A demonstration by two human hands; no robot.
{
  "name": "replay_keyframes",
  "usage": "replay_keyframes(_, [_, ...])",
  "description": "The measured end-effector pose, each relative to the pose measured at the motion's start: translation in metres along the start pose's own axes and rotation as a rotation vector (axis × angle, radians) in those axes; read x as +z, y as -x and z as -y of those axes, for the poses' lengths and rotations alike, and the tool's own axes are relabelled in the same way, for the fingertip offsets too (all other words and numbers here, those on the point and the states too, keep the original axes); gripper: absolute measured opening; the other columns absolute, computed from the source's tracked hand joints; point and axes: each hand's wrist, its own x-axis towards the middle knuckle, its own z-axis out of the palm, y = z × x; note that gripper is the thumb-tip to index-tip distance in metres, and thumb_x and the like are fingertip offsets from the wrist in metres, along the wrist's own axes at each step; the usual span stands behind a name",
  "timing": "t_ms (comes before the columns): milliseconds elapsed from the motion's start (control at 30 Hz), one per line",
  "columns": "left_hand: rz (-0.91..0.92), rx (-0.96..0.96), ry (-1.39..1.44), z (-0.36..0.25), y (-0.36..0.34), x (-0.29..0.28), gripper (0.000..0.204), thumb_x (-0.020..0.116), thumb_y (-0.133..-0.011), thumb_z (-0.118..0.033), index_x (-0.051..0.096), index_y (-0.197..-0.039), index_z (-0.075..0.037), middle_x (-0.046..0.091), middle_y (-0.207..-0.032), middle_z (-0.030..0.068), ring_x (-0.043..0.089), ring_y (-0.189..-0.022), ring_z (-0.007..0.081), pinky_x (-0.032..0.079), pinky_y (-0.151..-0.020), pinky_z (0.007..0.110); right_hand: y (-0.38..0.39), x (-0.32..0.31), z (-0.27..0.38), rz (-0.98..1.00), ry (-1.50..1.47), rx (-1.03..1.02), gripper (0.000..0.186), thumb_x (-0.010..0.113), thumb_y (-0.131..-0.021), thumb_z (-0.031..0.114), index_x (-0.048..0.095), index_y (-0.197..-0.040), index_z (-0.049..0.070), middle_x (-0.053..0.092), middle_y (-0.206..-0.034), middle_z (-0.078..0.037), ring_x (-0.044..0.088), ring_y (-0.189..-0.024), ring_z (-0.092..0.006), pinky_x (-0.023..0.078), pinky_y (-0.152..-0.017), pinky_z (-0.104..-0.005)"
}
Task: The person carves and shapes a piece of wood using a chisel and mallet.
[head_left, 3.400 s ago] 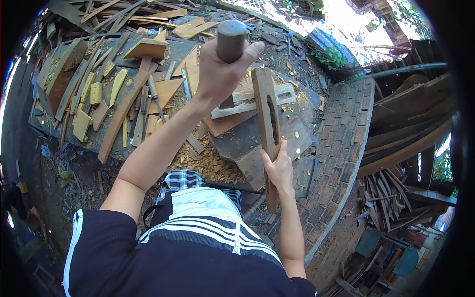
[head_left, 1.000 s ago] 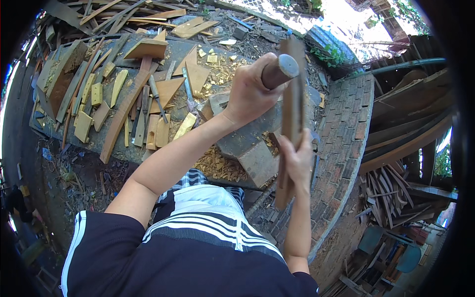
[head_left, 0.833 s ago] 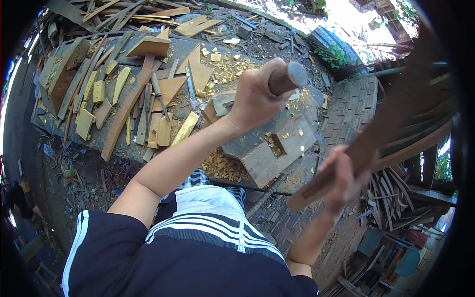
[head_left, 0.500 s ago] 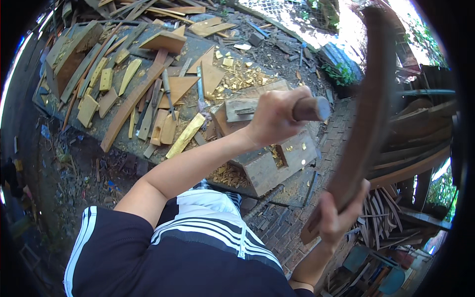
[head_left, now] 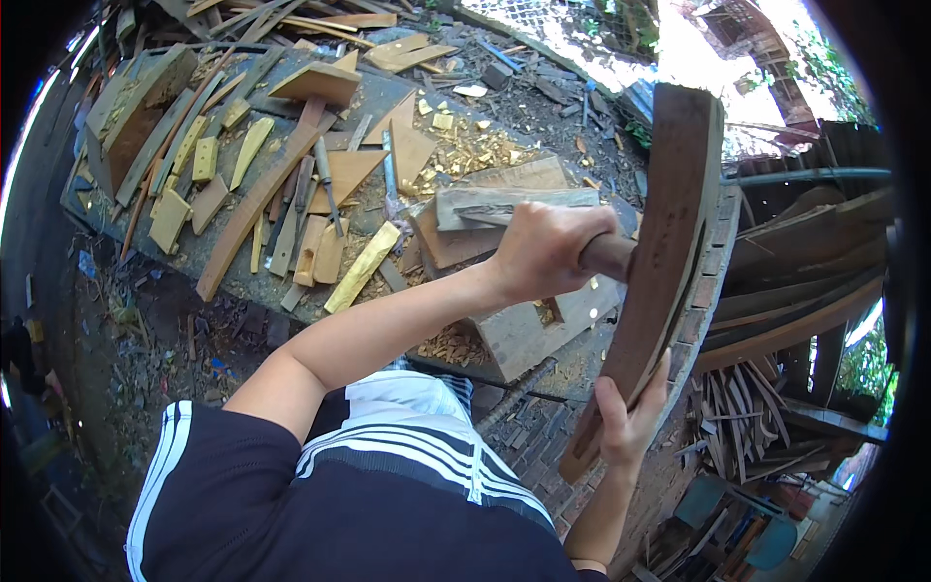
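Note:
My left hand is closed around a round wooden handle; the tool's other end is hidden by my fist. A thick, slightly curved brown wooden board stands tilted at the right, gripped near its lower end by my right hand. The handle's butt meets the board's face, or lies just behind its edge. Below my left fist rests a heavy timber block with a rectangular notch cut in it. Beyond the fist is a grey weathered wood piece.
Yellow wood chips litter the low worktable. To the left lie a chisel, a long curved wooden strip and several offcuts. A pile of thin wood strips and stacked curved timbers stand at right.
My right hand has brought the board down and left, from a blurred raised position to my left hand's handle. The left hand keeps its grip, almost in place.

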Motion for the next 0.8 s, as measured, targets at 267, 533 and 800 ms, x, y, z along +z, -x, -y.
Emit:
replay_keyframes(267, [0.203, 0.319, -0.174, -0.002, 0.045, 0.009, 0.014, 0.072, -0.071, -0.023, 0.06, -0.078, -0.019, 0.059, -0.067, -0.0037, 0.063, -0.061, 0.0133, 0.046, -0.051, 0.03, -0.04, 0.013, -0.059, -0.101, -0.032, 0.032, 0.047, 0.068, -0.085, 0.021, 0.049, -0.121, -0.002, 0.063, -0.099, -0.013, 0.061, -0.088, -0.0209, 0.049, -0.078, -0.0343])
replay_keyframes(533, [0.283, 0.391, -0.021, 0.001, 0.047, -0.012, 0.017, 0.074, -0.069, -0.02, 0.061, -0.079, -0.016, 0.064, -0.074, -0.0006, 0.063, -0.061, 0.0163, 0.047, -0.052, 0.03, -0.071, 0.04, -0.128, 0.048, 0.257, 0.156, 0.056, 0.072, -0.082, 0.035, 0.051, -0.119, -0.001, 0.068, -0.096, -0.025, 0.067, -0.091, -0.0386, 0.051, -0.08, -0.0438])
replay_keyframes(800, [-0.254, -0.23, 0.369, 0.032, -0.055, -0.049, 0.038, 0.073, -0.088, -0.022, 0.054, -0.058, -0.009, 0.055, -0.052, -0.0037, 0.05, -0.047, 0.0039, 0.039, -0.043, 0.021, -0.074, 0.056, -0.131, 0.048, 0.51, 0.184, 0.078, 0.067, -0.083, 0.044, 0.037, -0.137, -0.004, 0.065, -0.104, -0.031, 0.063, -0.1, -0.0465, 0.05, -0.086, -0.049])
